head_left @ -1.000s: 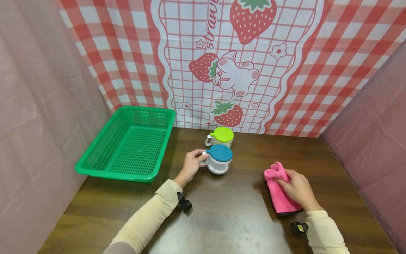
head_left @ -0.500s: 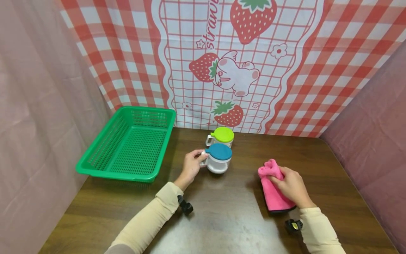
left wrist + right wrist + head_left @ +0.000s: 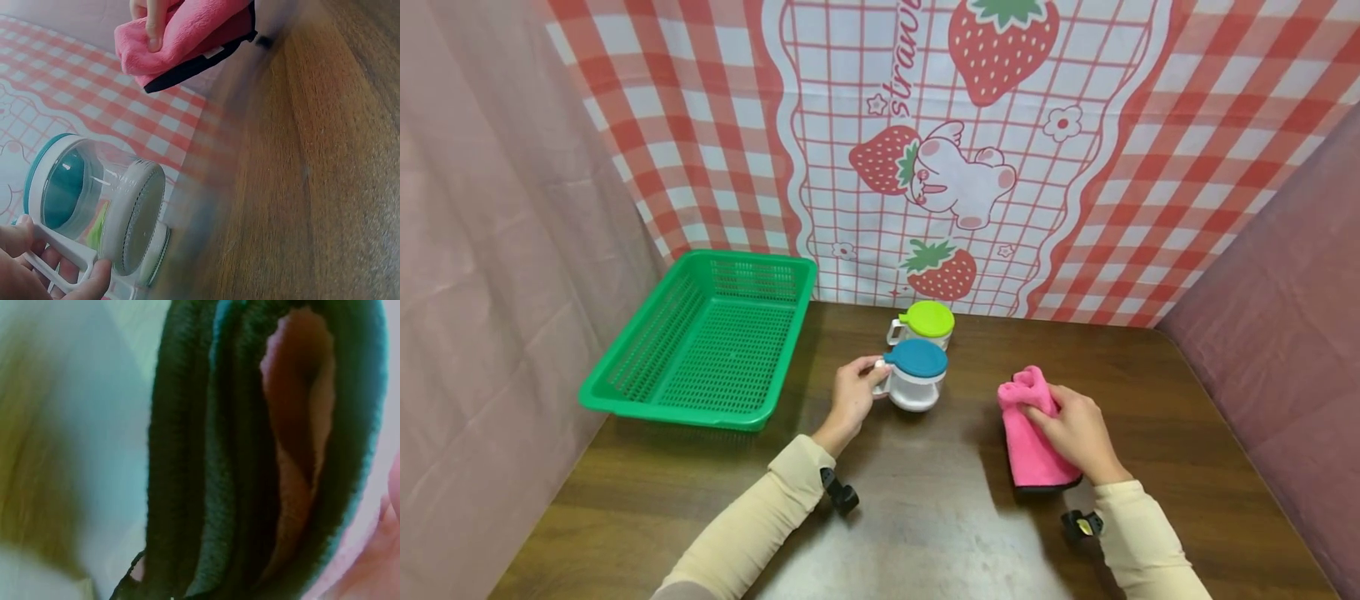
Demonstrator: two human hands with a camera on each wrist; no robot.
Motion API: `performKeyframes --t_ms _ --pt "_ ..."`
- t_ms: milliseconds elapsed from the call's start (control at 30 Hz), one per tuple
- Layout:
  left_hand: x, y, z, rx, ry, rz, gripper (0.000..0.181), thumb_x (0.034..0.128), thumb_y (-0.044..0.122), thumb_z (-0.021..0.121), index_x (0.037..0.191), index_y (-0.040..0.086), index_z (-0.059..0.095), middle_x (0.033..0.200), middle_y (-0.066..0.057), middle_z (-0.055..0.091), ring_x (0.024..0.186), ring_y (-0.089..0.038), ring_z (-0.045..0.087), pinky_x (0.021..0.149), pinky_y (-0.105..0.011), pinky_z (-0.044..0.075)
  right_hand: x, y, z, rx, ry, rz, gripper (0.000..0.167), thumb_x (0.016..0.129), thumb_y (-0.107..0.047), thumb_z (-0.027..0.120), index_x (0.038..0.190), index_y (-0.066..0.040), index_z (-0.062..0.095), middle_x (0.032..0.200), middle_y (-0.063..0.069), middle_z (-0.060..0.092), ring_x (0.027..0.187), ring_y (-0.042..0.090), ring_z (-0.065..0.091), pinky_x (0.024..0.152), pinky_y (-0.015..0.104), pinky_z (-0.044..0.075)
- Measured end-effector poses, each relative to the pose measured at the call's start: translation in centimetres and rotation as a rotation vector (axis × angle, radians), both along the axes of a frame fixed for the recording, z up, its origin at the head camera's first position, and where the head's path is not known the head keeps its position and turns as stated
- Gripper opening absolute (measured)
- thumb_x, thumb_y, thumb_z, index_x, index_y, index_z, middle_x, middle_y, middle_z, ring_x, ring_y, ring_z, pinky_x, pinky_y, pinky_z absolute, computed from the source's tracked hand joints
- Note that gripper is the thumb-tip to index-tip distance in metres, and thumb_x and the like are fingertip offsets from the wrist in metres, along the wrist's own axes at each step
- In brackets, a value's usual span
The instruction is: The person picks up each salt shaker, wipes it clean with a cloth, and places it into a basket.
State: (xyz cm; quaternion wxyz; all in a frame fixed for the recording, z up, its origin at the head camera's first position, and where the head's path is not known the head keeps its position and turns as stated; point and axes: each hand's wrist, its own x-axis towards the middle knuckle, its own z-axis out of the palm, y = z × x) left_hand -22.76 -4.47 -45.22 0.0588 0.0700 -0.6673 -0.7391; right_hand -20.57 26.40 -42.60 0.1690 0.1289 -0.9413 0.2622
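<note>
By its white handle, my left hand (image 3: pixel 854 392) holds a clear seasoning jar with a blue lid (image 3: pixel 917 358). In the left wrist view the jar (image 3: pixel 94 187) shows its pale base and see-through wall, and fingers curl round the handle (image 3: pixel 65 253). Just behind it stands a similar jar with a lime-green lid (image 3: pixel 929 320), partly hidden. My right hand (image 3: pixel 1075 429) grips a folded pink cloth (image 3: pixel 1033 442) with dark edging, to the right of the jars. The cloth's layered dark edges (image 3: pixel 187 450) fill much of the right wrist view.
A green plastic basket (image 3: pixel 767 392) sits at the left on the brown wooden table (image 3: pixel 925 517). A red-and-white checked strawberry curtain (image 3: pixel 737 167) hangs behind the table. Pinkish drapes (image 3: pixel 497 250) close off both sides.
My right hand has moved left and slightly away from me with the pink cloth, nearer the jars. My left hand and the blue-lidded jar have hardly moved.
</note>
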Motion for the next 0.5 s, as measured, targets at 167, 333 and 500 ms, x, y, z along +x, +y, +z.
performKeyframes --t_ms 167,333,500 --pt "0.1 0.1 -0.1 0.001 -0.006 0.004 0.027 0.0921 0.005 0.064 0.115 -0.010 0.065 0.112 -0.026 0.067 0.083 -0.015 0.061 0.069 -0.037 0.060 0.1 -0.9 0.0 -0.016 0.017 0.011 0.023 0.076 -0.016 0.082 0.088 0.000 0.070 0.070 0.010 0.064 0.062 0.020 0.050 0.055 0.031 0.038" --pt "0.2 0.1 -0.1 -0.005 -0.003 0.009 0.027 0.0916 0.005 0.065 0.114 -0.010 0.065 0.110 -0.025 0.067 0.083 -0.015 0.061 0.070 -0.038 0.060 0.0 -1.5 -0.2 -0.014 0.022 0.026 0.022 0.075 -0.015 0.081 0.087 0.000 0.069 0.070 0.010 0.064 0.062 0.020 0.050 0.057 0.033 0.038" --pt "0.3 0.2 -0.1 -0.016 -0.003 0.006 0.027 0.0915 0.005 0.065 0.114 -0.010 0.065 0.109 -0.026 0.067 0.086 -0.019 0.061 0.072 -0.043 0.060 0.0 -2.0 -0.2 -0.003 0.006 0.039 0.023 0.076 -0.016 0.080 0.088 0.000 0.069 0.073 0.012 0.066 0.063 0.022 0.052 0.058 0.035 0.040"
